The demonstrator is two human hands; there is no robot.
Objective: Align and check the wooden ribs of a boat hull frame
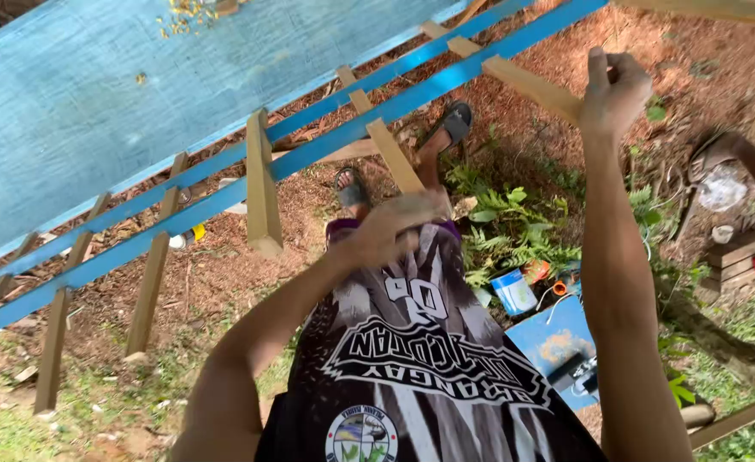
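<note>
Blurred at frame centre, left hand (395, 229) hides its grip; right hand (614, 92), upper right, curls closed near a wooden slat (531, 85), contents unclear.

Green ferns (514, 227) grow from reddish dirt beside a small blue-and-white box (514, 293) and a blue board (557, 338). A crumpled plastic bag (721, 190) lies well apart, near stacked wooden blocks (741, 252).

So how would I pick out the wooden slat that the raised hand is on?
Start at the big blue panel at the upper left and follow the two blue rails that run along its edge toward the upper right. Pale wooden slats cross them. Yours is the slat under the right hand, far from the short upright block.
</note>
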